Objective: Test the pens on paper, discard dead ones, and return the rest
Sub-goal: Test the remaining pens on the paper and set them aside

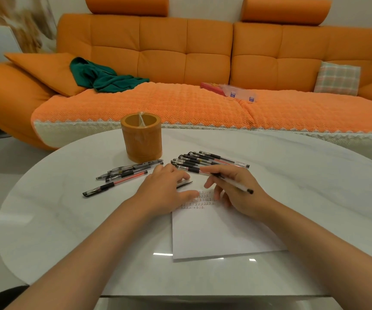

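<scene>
Gripped between the fingers of the right hand (238, 193), one pen (234, 183) lies angled above the top of the paper sheet (214, 231), its dark end pointing right. Left hand (165, 193) rests flat, fingers spread, pressing the sheet's upper left corner, with a dark cap (185, 184) just beside its fingertips. Two pen groups lie on the white table (68, 220): left group (127, 173) and right group (207, 161), below the orange pen holder (142, 137).

Pens, paper and holder as I see them laid out on the round white marble table (303, 198).
Orange cylindrical pen holder (142, 137) at the back; one cluster of clear-barrelled pens (124, 175) lies front-left of it, another cluster of pens (205, 161) to its right; white paper sheet (216, 233) lies nearest me.
</scene>
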### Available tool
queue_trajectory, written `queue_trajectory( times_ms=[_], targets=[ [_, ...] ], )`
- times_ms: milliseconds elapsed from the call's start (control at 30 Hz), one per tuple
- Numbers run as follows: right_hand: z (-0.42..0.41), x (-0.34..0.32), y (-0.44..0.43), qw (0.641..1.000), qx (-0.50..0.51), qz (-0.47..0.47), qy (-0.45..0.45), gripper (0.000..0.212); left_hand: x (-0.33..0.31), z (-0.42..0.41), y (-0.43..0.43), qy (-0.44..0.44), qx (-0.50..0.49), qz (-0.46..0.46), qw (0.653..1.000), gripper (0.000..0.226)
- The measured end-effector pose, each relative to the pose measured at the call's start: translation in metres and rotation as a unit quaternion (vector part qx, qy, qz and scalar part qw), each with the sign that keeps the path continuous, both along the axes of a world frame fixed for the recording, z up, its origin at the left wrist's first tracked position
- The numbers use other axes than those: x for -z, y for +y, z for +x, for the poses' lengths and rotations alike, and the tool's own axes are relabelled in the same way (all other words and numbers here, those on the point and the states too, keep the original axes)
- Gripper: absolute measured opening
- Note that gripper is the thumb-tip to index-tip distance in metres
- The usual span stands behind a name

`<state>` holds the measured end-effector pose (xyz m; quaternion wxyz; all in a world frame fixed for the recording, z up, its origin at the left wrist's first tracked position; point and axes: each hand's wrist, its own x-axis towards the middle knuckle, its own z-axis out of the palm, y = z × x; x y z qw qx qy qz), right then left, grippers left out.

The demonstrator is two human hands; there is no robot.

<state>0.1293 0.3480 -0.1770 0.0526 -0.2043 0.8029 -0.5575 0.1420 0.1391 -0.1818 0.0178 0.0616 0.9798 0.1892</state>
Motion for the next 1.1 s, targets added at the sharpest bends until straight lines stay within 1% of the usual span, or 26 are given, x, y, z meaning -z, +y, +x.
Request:
queue_trajectory(
  times_ms=[33, 67, 133, 233, 300, 333, 400, 467, 533, 600, 700, 767, 833, 1100],
  targets=[
    [-0.001, -0.002, 0.002, 1.0, -0.012, 0.003, 0.0, 0.039, -0.001, -0.001, -0.001, 0.002, -0.001, 0.022, 1.0, 0.056],
    [-0.003, -0.005, 0.002, 1.0, -0.014, -0.009, -0.023, 0.042, -0.002, -0.001, -0.003, 0.004, -0.005, 0.05, 0.999, 0.052],
    [-0.005, -0.011, -0.002, 0.99, -0.004, -0.083, -0.11, 0.042, -0.004, 0.0, -0.008, 0.01, -0.012, 0.075, 0.997, 0.045],
    [-0.009, -0.021, -0.007, 0.957, 0.016, -0.187, -0.219, 0.044, -0.005, 0.0, -0.012, 0.027, -0.01, 0.039, 0.999, 0.033],
    [-0.011, -0.025, -0.008, 0.943, 0.009, -0.221, -0.248, 0.044, -0.004, -0.001, -0.012, 0.035, -0.01, 0.029, 0.999, 0.022],
    [-0.012, -0.027, -0.008, 0.943, 0.006, -0.221, -0.249, 0.042, -0.004, -0.001, -0.012, 0.039, -0.011, 0.029, 0.999, 0.017],
    [-0.014, -0.027, -0.009, 0.96, 0.011, -0.179, -0.217, 0.033, -0.004, -0.002, -0.012, 0.046, -0.016, 0.039, 0.998, 0.012],
    [-0.017, -0.024, -0.01, 0.985, 0.02, -0.093, -0.141, 0.019, -0.004, -0.002, -0.015, 0.053, -0.026, 0.061, 0.996, 0.008],
    [-0.021, -0.02, -0.01, 0.997, 0.044, 0.04, -0.042, 0.025, -0.005, -0.002, -0.018, 0.062, -0.039, 0.089, 0.993, 0.009],
    [-0.024, -0.016, -0.01, 0.986, 0.061, 0.151, 0.04, 0.026, -0.007, -0.003, -0.019, 0.074, -0.049, 0.126, 0.988, 0.012],
    [-0.022, -0.015, -0.011, 0.965, 0.056, 0.236, 0.097, 0.017, -0.01, -0.002, -0.016, 0.081, -0.054, 0.161, 0.982, 0.013],
    [-0.02, -0.016, -0.014, 0.95, 0.057, 0.276, 0.132, 0.018, -0.011, -0.001, -0.015, 0.081, -0.051, 0.166, 0.982, 0.014],
    [-0.018, -0.017, -0.015, 0.941, 0.064, 0.292, 0.156, 0.018, -0.012, -0.001, -0.014, 0.08, -0.049, 0.17, 0.981, 0.015],
    [-0.019, -0.017, -0.015, 0.937, 0.064, 0.3, 0.167, 0.02, -0.014, 0.002, -0.011, 0.087, -0.049, 0.17, 0.98, 0.014]
  ],
)
